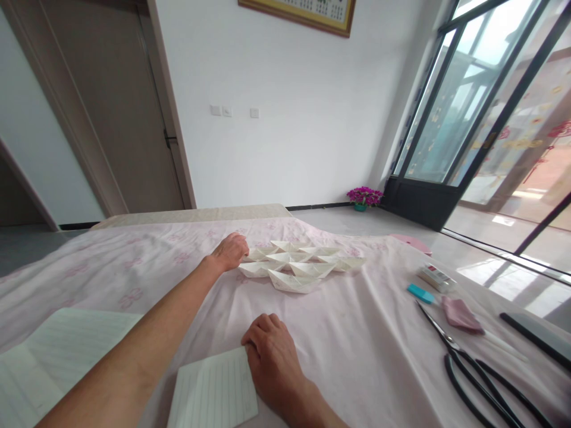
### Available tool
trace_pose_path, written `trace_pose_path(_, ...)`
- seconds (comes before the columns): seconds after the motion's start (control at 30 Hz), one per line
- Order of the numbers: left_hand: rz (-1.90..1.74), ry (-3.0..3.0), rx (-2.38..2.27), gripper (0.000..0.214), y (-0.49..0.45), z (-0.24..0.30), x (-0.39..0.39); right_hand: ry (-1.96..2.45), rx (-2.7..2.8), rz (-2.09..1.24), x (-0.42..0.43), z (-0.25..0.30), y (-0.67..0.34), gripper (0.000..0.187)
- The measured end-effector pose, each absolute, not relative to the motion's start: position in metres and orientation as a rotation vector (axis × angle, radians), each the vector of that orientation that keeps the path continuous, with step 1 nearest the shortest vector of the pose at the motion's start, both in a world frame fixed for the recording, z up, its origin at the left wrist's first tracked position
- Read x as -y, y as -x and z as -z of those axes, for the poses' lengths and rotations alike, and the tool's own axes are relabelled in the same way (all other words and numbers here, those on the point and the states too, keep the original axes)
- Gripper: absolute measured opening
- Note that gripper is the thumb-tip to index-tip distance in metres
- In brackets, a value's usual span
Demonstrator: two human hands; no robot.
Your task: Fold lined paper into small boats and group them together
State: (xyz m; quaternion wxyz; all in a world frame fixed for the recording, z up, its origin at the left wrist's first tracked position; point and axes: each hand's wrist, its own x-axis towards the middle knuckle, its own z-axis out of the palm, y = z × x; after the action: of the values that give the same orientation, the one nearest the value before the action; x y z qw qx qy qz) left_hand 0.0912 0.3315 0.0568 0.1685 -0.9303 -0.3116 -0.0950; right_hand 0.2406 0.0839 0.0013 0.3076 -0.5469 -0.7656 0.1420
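Observation:
Several folded white paper boats (297,286) stand close together in rows on the pink cloth. At the far left of this group, my left hand (230,251) is closed, its fingertips at the end of a paper boat (261,254); the fingers partly hide that end. Nearer to me, my right hand (274,359) has its fingers curled in, with the thumb side at the upper right corner of a folded sheet of lined paper (214,389). The fingertips of this hand are hidden beneath it. The folded sheet lies on the cloth, to the left of the hand.
More lined paper (66,351) lies at the left, partly under my left forearm. On the right are black-handled scissors (452,345), a blue item (420,293), a small white box (436,277), a pink cloth piece (461,314) and a dark flat object (542,339).

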Motion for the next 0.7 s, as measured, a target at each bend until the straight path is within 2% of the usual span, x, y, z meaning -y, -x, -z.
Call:
trace_pose_path(0.33, 0.311, 2.691, 0.941, 0.034, -0.087, -0.054, -0.331, 1.459, 2.041, -0.363, -0.084, -0.002, -0.241, 0.015)
trace_pose_path(0.7, 0.525, 2.576, 1.360, 0.039, -0.088, -0.040, -0.340, 1.425, 1.997, -0.385, -0.085, 0.000, -0.241, 0.017)
